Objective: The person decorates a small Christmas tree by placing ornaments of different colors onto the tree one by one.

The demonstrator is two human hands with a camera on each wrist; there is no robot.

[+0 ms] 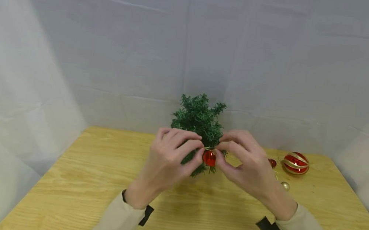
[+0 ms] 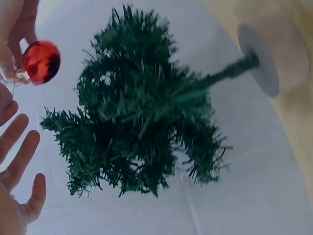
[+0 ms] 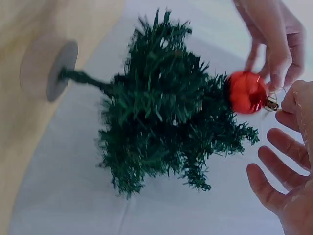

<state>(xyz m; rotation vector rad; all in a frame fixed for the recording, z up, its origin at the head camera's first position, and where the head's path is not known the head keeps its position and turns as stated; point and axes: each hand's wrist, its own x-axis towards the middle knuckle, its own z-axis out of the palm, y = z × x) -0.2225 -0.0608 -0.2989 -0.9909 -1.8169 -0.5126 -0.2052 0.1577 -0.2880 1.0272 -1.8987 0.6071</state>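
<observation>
A shiny red ball ornament (image 1: 209, 157) hangs between the two hands, in front of a small green artificial tree (image 1: 199, 118). The left hand (image 1: 175, 155) pinches the thin gold loop of the ball from one side, thumb against index finger. From the other side the right hand (image 1: 246, 161) pinches the loop close to the ball's cap. In the right wrist view, the red ball (image 3: 247, 92) has a gold cap, and the other fingers of the right hand (image 3: 288, 161) are spread. The tree (image 2: 142, 107) stands upright on a round base (image 2: 281, 58).
Right of the right hand on the wooden table (image 1: 98, 173) lie a large red ball with gold stripes (image 1: 296, 163), a small gold ball (image 1: 285, 186) and a small dark red ball (image 1: 272, 163). White cloth (image 1: 144, 52) hangs behind and at the sides.
</observation>
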